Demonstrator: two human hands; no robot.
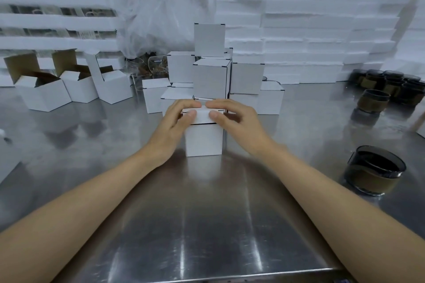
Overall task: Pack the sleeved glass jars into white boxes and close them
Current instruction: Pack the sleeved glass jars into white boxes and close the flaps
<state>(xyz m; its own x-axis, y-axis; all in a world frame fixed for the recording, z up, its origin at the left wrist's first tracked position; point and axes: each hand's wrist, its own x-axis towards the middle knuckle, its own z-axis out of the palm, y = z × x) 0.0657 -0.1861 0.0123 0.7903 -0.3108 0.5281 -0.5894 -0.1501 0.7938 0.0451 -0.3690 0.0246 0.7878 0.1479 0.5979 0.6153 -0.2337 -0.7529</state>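
Dozens of flat white foam sheets [322, 37] are stacked into a wall across the back, taking up more of the view than anything else. Below them runs the shiny brushed-steel desk [207, 225], which carries everything else. A cluster of closed small white cardboard boxes [210, 76] stands piled at the middle of the desk, and to the left three open white boxes with brown insides [69, 85] wait with their flaps up. At the right edge sits a group of dark glass jars in brown sleeves [388, 85], and nearer, well apart from them, one more dark sleeved glass jar [374, 171] stands alone.

Just in front of the pile stands the white box being closed [204, 138], upright on the desk. Its contents are hidden, so a jar inside is a judgement, not something seen. The left hand [177, 119] and the right hand [232, 117] lie on its lid from either side, fingers [192, 114] curled over the top flap, thumbs on the front edge, pressing it down; the fingertips nearly meet at the far edge.

This looks like the closing step, nearly done. The next move likely calls for tucking the front tab fully in, setting the box on the pile, then fetching the lone jar and an open box.
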